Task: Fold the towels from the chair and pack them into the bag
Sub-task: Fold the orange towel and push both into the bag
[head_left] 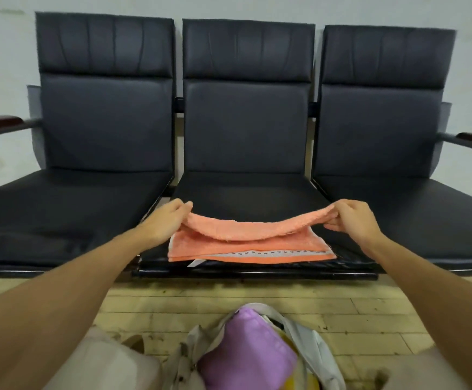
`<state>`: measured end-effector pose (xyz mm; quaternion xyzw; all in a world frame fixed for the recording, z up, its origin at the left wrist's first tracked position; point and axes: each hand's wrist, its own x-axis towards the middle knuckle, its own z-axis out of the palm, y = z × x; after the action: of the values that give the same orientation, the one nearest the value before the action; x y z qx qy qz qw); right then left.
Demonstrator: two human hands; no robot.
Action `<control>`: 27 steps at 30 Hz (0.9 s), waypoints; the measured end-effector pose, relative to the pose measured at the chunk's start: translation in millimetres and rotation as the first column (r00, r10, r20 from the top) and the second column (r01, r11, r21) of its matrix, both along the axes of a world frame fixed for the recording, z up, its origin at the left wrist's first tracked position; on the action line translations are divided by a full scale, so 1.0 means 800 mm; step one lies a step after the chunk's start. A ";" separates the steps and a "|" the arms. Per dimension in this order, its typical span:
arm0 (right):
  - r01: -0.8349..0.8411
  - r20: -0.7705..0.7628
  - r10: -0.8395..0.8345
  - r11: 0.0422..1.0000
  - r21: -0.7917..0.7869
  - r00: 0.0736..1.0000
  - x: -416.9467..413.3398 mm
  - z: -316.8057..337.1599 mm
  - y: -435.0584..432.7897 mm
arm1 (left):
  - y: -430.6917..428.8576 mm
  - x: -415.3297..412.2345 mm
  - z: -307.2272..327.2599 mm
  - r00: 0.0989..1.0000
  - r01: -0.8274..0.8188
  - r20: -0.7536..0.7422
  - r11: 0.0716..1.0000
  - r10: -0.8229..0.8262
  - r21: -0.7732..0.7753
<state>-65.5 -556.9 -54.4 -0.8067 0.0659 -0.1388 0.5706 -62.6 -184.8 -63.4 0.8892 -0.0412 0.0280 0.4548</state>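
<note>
Two hands hold one orange towel [246, 243] at the front edge of the middle seat [243, 198] in a row of three dark chairs. The left hand [164, 220] pinches the towel's raised left corner, and the right hand [353, 218] pinches the raised right corner, so the upper layer sags between them above the lower layers lying flat on the seat. On the wooden floor [341, 311] below stands a pale bag [308, 342] containing a folded purple towel [246, 353].

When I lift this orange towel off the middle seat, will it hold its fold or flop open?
Probably floppy: the orange towel sags between the left hand and right hand. Likely light, since fingertip pinches carry its raised layer.
</note>
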 end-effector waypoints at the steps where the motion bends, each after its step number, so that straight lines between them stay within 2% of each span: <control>1: -0.009 -0.013 0.009 1.000 -0.030 1.000 -0.004 0.000 0.000 | 0.001 -0.003 -0.003 0.999 0.018 -0.039 0.994 -0.014 0.110; 3: 0.004 -0.050 -0.015 0.976 -0.216 0.999 -0.006 -0.004 0.001 | -0.002 -0.006 -0.007 0.996 0.030 -0.085 0.952 -0.004 0.303; 6: -0.044 -0.148 -0.038 0.859 -0.510 0.988 -0.002 -0.014 0.002 | -0.008 -0.003 -0.009 0.999 -0.032 -0.024 0.892 0.048 0.450; 9: -0.104 -0.226 -0.057 0.764 -0.637 0.972 0.008 -0.026 0.005 | -0.012 0.006 -0.013 0.992 -0.118 0.027 0.815 0.124 0.567; 13: -0.054 -0.221 -0.126 0.747 -0.662 0.967 0.022 -0.034 0.010 | -0.028 0.013 -0.020 0.951 -0.212 -0.036 0.734 0.307 0.645; 16: -0.054 -0.268 -0.175 0.739 -0.672 0.947 0.033 -0.044 0.006 | -0.040 0.022 -0.026 0.899 -0.297 -0.010 0.626 0.439 0.721; 20: -0.074 -0.342 -0.211 0.747 -0.660 0.915 0.045 -0.052 0.013 | -0.043 0.035 -0.036 0.896 -0.244 -0.030 0.547 0.443 0.801; 24: -0.047 -0.349 -0.211 0.795 -0.605 0.913 0.049 -0.053 0.026 | -0.040 0.031 -0.032 0.933 -0.161 -0.025 0.479 0.360 0.863; 26: -0.033 -0.363 -0.220 0.816 -0.577 0.905 0.051 -0.055 0.033 | -0.036 0.023 -0.027 0.934 -0.159 -0.027 0.483 0.355 0.861; 27: -0.027 -0.373 -0.228 0.822 -0.568 0.899 0.052 -0.055 0.037 | -0.033 0.020 -0.024 0.930 -0.176 -0.035 0.524 0.367 0.833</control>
<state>-24.2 -527.4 -98.2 -0.9436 0.1884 -0.0037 0.2721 -46.9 -211.1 -82.3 0.9902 0.1375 -0.0156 -0.0165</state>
